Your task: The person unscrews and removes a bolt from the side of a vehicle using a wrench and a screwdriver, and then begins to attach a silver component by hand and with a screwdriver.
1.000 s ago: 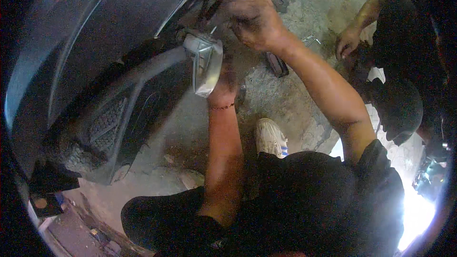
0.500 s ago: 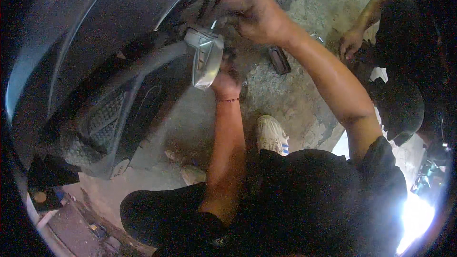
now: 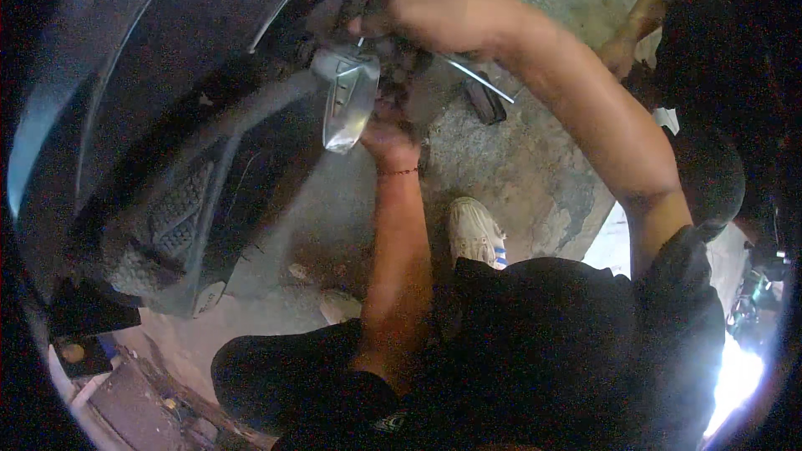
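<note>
A silver metal part (image 3: 349, 100), shaped like a footrest, sticks out from the dark body of a vehicle (image 3: 251, 92) that looks like a scooter. Over it, blurred by motion, my right hand (image 3: 439, 12) is closed on a thin metal rod (image 3: 484, 80), whose shaft slants out below the hand to the right. A short bright tip shows just above the silver part. My left hand (image 3: 391, 129) reaches up beside and behind that part, palm partly visible. Its fingers run into shadow, so their grip cannot be made out.
A dark rectangular block (image 3: 484, 100) lies on the concrete floor (image 3: 535, 159) beyond my shoe (image 3: 476, 234). At right, another person's hand (image 3: 618, 54) hangs near the floor. A textured rubber footboard (image 3: 180, 209) is at left. Bright light enters at lower right.
My right hand has shifted slightly, and the rod's long shaft now shows beneath it. The view has moved a little. My left hand stays beside the silver part.
</note>
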Action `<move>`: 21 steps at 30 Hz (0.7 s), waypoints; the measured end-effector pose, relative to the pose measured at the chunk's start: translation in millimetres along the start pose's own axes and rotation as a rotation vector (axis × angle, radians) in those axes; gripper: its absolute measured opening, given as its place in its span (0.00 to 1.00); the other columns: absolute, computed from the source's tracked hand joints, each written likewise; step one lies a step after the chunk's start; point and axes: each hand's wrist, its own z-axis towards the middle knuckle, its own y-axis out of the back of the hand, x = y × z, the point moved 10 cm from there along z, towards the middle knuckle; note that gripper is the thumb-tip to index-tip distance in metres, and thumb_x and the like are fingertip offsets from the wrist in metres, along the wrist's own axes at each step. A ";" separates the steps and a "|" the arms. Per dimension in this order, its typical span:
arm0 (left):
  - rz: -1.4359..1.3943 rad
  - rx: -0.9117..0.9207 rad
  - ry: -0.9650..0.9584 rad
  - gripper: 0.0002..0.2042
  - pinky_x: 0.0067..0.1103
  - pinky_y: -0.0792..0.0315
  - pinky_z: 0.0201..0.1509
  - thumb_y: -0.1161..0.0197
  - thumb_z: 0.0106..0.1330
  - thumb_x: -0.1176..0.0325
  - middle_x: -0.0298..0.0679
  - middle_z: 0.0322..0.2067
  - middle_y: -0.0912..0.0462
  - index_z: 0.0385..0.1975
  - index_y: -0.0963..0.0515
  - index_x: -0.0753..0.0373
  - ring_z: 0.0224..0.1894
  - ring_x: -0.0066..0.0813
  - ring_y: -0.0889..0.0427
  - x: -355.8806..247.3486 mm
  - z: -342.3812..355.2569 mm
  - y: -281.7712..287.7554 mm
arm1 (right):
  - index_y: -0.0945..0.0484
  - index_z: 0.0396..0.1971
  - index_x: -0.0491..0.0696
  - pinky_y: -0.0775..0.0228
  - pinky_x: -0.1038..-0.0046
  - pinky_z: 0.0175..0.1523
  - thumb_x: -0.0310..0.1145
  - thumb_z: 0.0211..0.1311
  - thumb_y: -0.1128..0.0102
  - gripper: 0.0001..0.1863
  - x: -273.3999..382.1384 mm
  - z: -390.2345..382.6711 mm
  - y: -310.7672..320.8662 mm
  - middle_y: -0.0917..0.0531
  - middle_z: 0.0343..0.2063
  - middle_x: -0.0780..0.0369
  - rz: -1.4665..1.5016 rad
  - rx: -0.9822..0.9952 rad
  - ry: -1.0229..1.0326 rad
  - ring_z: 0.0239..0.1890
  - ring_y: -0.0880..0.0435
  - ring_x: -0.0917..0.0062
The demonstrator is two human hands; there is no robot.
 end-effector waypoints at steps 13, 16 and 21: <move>0.302 0.037 -0.167 0.16 0.24 0.26 0.37 0.50 0.66 0.59 0.35 0.38 0.20 0.48 0.25 0.60 0.35 0.27 0.24 -7.0 16.3 7.2 | 0.21 0.34 0.39 0.27 0.57 0.45 0.47 0.55 0.43 0.23 -47.7 -14.2 12.0 0.19 0.31 0.45 0.013 -0.327 -0.268 0.39 0.20 0.51; 0.411 0.011 -0.245 0.17 0.23 0.25 0.37 0.52 0.66 0.60 0.35 0.38 0.20 0.49 0.25 0.61 0.35 0.27 0.23 -17.5 29.2 30.0 | 0.21 0.36 0.41 0.27 0.61 0.45 0.43 0.56 0.41 0.19 -33.1 -23.4 32.8 0.18 0.33 0.48 0.072 -0.446 -0.275 0.38 0.18 0.55; 0.361 0.018 -0.167 0.17 0.24 0.24 0.38 0.51 0.66 0.61 0.36 0.38 0.20 0.49 0.26 0.62 0.36 0.28 0.22 -4.4 20.3 13.4 | 0.20 0.36 0.46 0.27 0.66 0.46 0.32 0.56 0.40 0.09 -22.3 -29.1 14.9 0.16 0.33 0.56 0.361 -0.387 -0.168 0.38 0.18 0.62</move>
